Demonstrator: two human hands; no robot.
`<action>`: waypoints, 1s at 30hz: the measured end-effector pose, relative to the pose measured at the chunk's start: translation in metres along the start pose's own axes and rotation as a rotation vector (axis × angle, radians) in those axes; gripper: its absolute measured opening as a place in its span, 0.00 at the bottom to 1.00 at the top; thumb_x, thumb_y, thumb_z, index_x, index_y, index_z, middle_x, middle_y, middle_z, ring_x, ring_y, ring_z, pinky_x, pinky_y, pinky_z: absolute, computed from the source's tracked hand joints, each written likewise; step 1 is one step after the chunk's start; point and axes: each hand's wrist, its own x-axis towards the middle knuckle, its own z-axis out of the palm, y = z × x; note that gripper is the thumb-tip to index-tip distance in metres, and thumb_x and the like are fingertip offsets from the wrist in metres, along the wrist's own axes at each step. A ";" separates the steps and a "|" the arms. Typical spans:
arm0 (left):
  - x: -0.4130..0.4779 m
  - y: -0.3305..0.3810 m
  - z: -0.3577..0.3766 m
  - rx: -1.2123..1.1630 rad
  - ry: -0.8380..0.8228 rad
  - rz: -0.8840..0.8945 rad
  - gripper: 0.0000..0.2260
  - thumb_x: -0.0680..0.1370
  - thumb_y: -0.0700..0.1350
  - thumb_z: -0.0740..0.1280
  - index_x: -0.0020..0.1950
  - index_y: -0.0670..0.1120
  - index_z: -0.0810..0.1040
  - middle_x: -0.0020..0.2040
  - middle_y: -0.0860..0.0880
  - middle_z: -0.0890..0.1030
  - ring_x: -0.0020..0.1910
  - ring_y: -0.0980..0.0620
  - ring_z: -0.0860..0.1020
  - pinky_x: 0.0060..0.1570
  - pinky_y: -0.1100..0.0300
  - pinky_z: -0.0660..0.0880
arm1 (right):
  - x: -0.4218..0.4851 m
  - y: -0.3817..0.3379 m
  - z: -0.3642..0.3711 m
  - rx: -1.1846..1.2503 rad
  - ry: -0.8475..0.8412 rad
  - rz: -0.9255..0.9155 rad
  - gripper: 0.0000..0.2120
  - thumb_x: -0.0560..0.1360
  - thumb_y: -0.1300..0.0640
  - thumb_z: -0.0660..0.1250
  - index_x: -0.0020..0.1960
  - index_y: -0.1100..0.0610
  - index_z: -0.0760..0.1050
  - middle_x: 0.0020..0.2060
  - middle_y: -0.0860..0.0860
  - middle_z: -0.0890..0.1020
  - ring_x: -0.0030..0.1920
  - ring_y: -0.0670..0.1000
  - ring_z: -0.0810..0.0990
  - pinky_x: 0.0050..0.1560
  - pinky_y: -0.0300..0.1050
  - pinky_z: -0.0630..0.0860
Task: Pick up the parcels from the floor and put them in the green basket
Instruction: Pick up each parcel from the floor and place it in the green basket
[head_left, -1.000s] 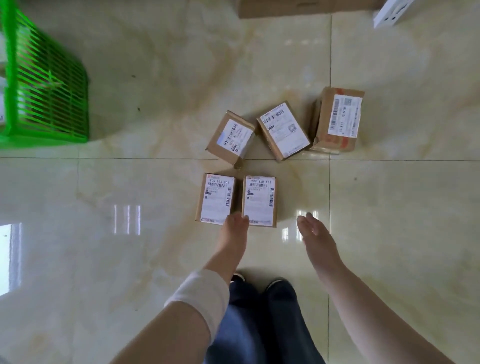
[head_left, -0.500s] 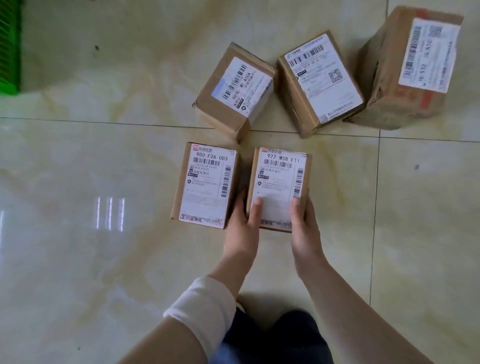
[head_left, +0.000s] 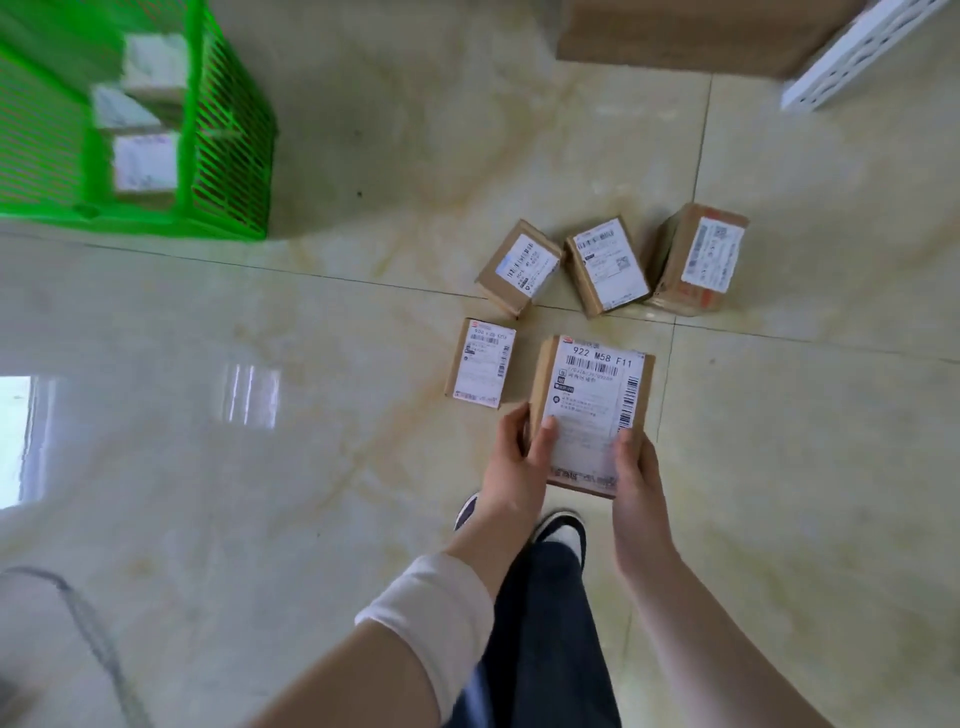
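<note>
The 922 parcel is up off the floor now. A second ago it lay flat next to the 900 parcel, and both grips were empty. Now the left grip and the right grip hold its near end, each with a thumb on the label. The green basket is back in view, with what look like blurry parcels inside.
</note>
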 end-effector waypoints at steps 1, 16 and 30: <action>-0.015 0.012 -0.005 -0.027 0.001 -0.004 0.15 0.75 0.55 0.62 0.58 0.51 0.67 0.54 0.50 0.78 0.53 0.50 0.78 0.60 0.49 0.74 | -0.015 -0.015 0.001 -0.008 -0.010 0.006 0.20 0.79 0.47 0.52 0.68 0.53 0.67 0.57 0.49 0.79 0.47 0.39 0.79 0.38 0.27 0.75; -0.090 0.094 -0.170 -0.311 0.142 0.069 0.15 0.79 0.51 0.58 0.59 0.42 0.66 0.54 0.45 0.76 0.44 0.56 0.76 0.36 0.73 0.74 | -0.108 -0.103 0.146 -0.161 -0.138 -0.051 0.15 0.79 0.48 0.55 0.64 0.51 0.66 0.49 0.45 0.78 0.43 0.35 0.75 0.29 0.20 0.68; -0.080 0.149 -0.416 -0.444 0.232 0.075 0.12 0.79 0.48 0.58 0.58 0.43 0.64 0.43 0.52 0.75 0.38 0.59 0.74 0.26 0.76 0.70 | -0.153 -0.127 0.393 -0.270 -0.259 -0.123 0.08 0.80 0.52 0.56 0.56 0.52 0.67 0.46 0.48 0.78 0.41 0.38 0.76 0.31 0.22 0.70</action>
